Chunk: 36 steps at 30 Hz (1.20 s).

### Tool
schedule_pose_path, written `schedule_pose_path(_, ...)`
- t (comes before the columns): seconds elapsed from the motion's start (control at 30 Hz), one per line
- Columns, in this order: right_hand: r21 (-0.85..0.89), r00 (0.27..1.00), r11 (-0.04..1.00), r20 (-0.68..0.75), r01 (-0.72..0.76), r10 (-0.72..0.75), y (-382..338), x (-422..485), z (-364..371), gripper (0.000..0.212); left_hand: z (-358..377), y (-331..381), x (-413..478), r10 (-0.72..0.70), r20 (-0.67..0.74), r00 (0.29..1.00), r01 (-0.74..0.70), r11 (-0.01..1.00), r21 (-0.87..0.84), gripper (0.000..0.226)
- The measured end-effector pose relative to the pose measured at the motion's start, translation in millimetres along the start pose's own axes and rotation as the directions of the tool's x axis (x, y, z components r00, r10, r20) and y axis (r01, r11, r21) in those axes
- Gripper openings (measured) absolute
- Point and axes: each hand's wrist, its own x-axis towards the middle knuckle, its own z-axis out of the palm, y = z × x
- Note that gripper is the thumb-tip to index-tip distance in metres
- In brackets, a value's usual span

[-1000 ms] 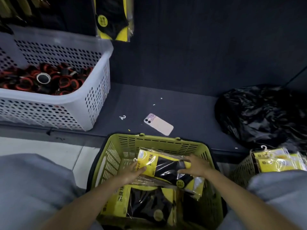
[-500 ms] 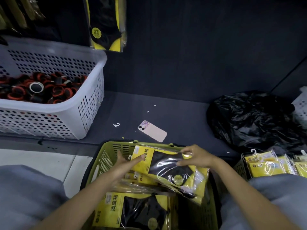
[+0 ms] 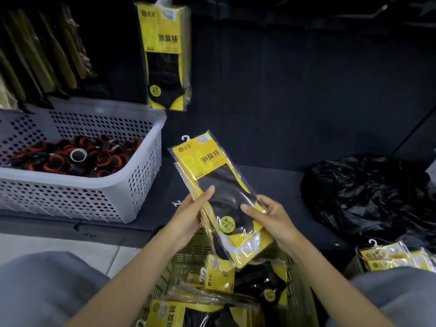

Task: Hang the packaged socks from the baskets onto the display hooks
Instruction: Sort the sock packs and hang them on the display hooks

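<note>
Packaged socks [image 3: 212, 185], a few yellow-and-black packets held as one bundle, are up in both hands, just above the green basket [image 3: 186, 252]. The left hand [image 3: 188, 215] grips the bundle's left edge, fingers behind it and one fingertip laid on the front. The right hand [image 3: 266, 215] pinches the right edge, thumb on the film. Both hands are closed on the bundle's lower half.

Its long axis slants from the hands up and away to the left. The white plastic hanger [image 3: 185, 138] sits at that far upper end, clear of both hands. Further along much the same line, above and beyond the left hand, a hung packet [image 3: 165, 57] of the same kind dangles on the dark panel. The hook carrying it is cut off at the top of the view. So the hanger end leads, and the left hand is the nearer one to that spot. I'd judge the next move calls for a lift up and leftward, hanger foremost. More packets lie in the basket beneath the wrists.
</note>
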Motion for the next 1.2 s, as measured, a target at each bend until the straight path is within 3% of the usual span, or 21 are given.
schedule_pose_path(0.1, -0.007, 0.998, 1.000, 0.067, -0.015, 0.016, -12.3, 1.4, 11.4, 0.053, 0.5, 18.1, -2.7, 0.138, -0.123, 0.983, -0.132, 0.990, 0.058, 0.053)
schedule_pose_path(0.2, -0.076, 0.985, 0.997, 0.168, -0.031, 0.044, -32.3, 8.0, 15.7, 0.052, -4.8, 37.1, -8.3, 0.221, -0.144, 0.964, -0.201, 0.969, 0.143, 0.054)
schedule_pose_path(0.27, -0.030, 0.991, 0.999, 0.132, 0.035, -0.031, -49.0, 14.0, 23.4, 0.050, -7.9, 52.0, -10.5, 0.276, -0.139, 0.951, -0.249, 0.951, 0.181, 0.053)
schedule_pose_path(0.4, 0.078, 0.971, 0.969, -0.059, 0.235, -0.231, -92.3, 34.7, 46.7, 0.023, -11.4, 84.4, -14.3, 0.362, -0.139, 0.922, -0.314, 0.907, 0.283, 0.056)
schedule_pose_path(0.53, 0.075, 0.929, 0.936, -0.165, 0.345, -0.330, -137.0, 54.3, 60.6, 0.022, -10.2, 112.9, -19.2, 0.404, -0.083, 0.911, -0.352, 0.867, 0.352, 0.056)
schedule_pose_path(0.9, 0.088, 0.942, 0.938, -0.064, 0.335, -0.330, -191.0, 76.3, 92.1, 0.014, -37.3, 174.2, -36.6, 0.508, -0.171, 0.844, -0.394, 0.805, 0.444, 0.054)
schedule_pose_path(1.1, 0.136, 0.942, 0.933, -0.097, 0.333, -0.322, -218.2, 91.6, 117.4, 0.020, -72.7, 211.8, -53.2, 0.640, -0.244, 0.728, -0.468, 0.725, 0.505, 0.038)
schedule_pose_path(1.2, 0.100, 0.933, 0.929, -0.094, 0.357, -0.348, -235.4, 101.5, 129.9, 0.011, -96.0, 236.3, -62.0, 0.701, -0.286, 0.653, -0.478, 0.674, 0.563, 0.043)
